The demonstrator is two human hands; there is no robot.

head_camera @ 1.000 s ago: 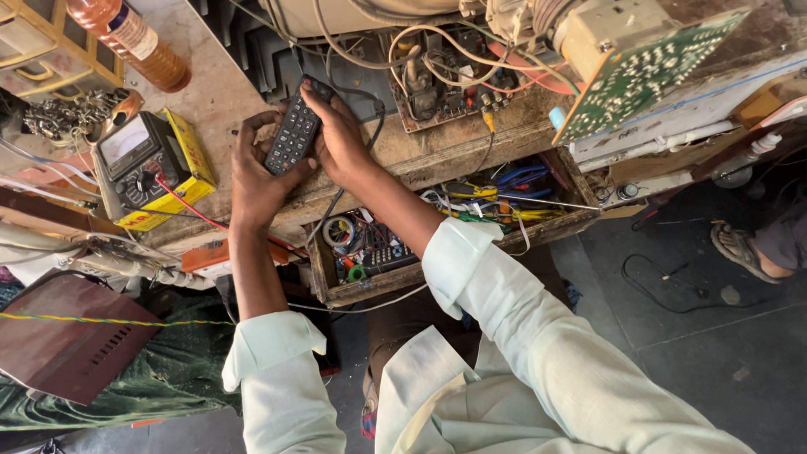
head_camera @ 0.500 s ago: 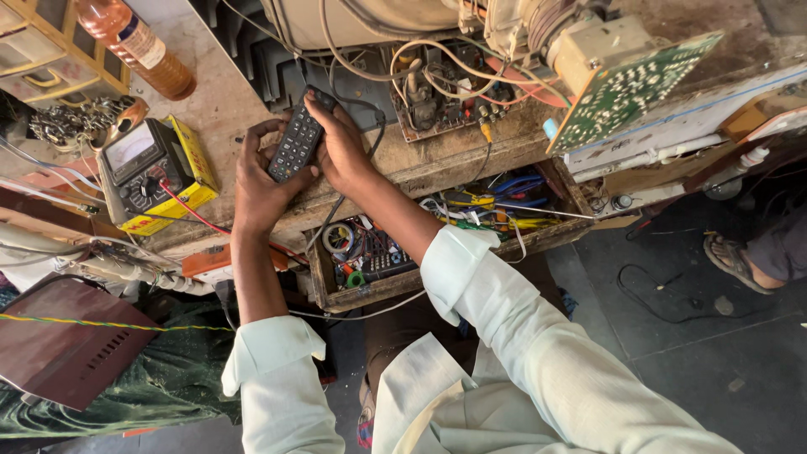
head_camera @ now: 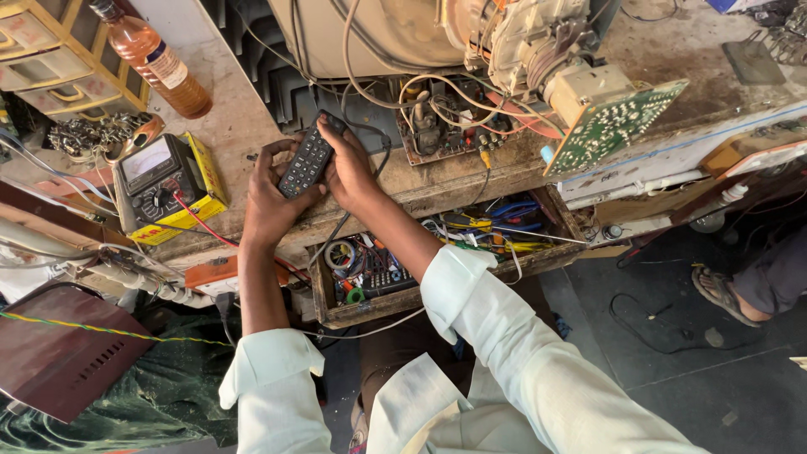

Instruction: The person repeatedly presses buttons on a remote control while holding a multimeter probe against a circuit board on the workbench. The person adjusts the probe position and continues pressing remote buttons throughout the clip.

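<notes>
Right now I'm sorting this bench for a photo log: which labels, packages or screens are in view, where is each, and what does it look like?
Multimeter: left of the left hand, black body, pale rectangular dial window.
Yellow box: under the multimeter, flat, yellow with red print.
Bottle label: on the amber bottle at top left, a white wrapped band.
Remote control: held by the left hand and right hand, black, slim, rows of buttons, no screen.

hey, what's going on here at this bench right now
A person holds a black remote control in both hands, left hand beneath it and right hand alongside, above a cluttered wooden workbench. A multimeter lies to the left, an opened television chassis with a green circuit board sits behind, and a drawer of wires hangs open below.
</notes>
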